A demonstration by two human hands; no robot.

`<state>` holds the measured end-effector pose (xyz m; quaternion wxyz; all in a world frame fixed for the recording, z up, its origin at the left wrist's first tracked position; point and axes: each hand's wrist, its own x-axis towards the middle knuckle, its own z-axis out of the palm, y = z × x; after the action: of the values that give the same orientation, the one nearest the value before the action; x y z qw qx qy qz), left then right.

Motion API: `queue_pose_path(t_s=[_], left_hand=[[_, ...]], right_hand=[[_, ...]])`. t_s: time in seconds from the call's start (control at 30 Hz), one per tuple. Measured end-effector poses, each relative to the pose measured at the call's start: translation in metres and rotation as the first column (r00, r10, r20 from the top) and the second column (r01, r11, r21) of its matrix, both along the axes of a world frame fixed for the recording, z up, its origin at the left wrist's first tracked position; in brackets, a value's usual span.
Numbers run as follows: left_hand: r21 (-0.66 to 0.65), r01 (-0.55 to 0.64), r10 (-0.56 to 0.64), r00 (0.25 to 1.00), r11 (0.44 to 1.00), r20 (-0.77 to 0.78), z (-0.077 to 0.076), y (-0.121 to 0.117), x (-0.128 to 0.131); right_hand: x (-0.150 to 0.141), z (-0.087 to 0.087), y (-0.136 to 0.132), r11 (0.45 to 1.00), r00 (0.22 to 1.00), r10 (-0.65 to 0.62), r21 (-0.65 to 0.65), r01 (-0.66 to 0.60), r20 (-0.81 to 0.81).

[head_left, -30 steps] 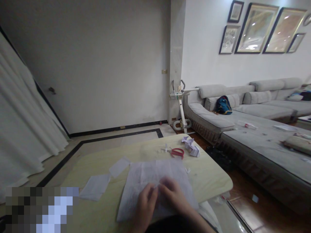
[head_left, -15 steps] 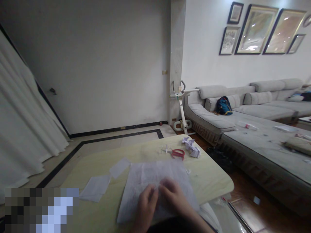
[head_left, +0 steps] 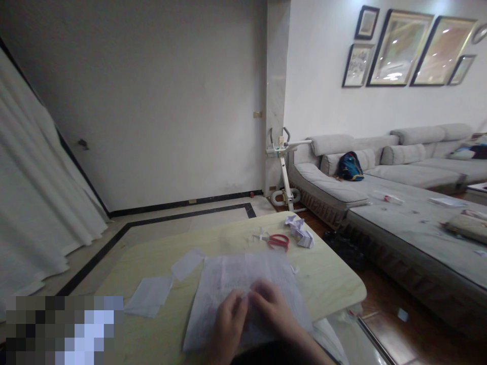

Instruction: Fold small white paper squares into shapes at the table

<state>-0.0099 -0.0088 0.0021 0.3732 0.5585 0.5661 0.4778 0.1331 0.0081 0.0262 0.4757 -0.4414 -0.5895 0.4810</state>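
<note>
My left hand (head_left: pixel 231 310) and my right hand (head_left: pixel 269 303) meet over a large printed sheet of paper (head_left: pixel 213 284) on the table. The fingers of both are closed in a pinch, fingertips nearly touching. Between them shows a small pale bit (head_left: pixel 245 294) that looks like paper; most of it is hidden by the fingers. Beyond the sheet lie scissors (head_left: pixel 279 242) with red handles. Folded paper pieces (head_left: pixel 300 232) rest to the right of them. Two smaller paper sheets (head_left: pixel 150 295) lie to the left of the large one.
The pale wooden table (head_left: pixel 335 289) has a rounded right corner. Past it stand a grey sofa (head_left: pixel 399 228) with a blue backpack (head_left: pixel 350 166), and a white exercise machine (head_left: pixel 285 172). A white curtain (head_left: pixel 38 203) hangs at left. A pixelated patch covers the lower left.
The hands stay in almost the same place, still pinched together over the large sheet, with the right fingers slightly blurred. The view has tilted very slightly.
</note>
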Motion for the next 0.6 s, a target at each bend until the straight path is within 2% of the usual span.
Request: queue_pose_path(t_s=[0.17,0.4,0.6], left_hand=[[-0.036,-0.068,0.068,0.998,0.997,-0.001,0.002,-0.002,0.0],[-0.024,0.003,-0.003,1.0,1.0,0.008,0.011,-0.003,0.002],[-0.039,0.014,-0.014,1.0,0.999,0.017,0.008,-0.002,0.001]], right_hand=[[0.001,-0.004,0.001,1.0,0.999,-0.019,0.009,0.019,0.032],[0.0,-0.003,0.001,1.0,1.0,0.002,-0.005,-0.002,0.006],[0.001,-0.007,0.001,1.0,0.999,-0.015,-0.009,0.016,0.032]])
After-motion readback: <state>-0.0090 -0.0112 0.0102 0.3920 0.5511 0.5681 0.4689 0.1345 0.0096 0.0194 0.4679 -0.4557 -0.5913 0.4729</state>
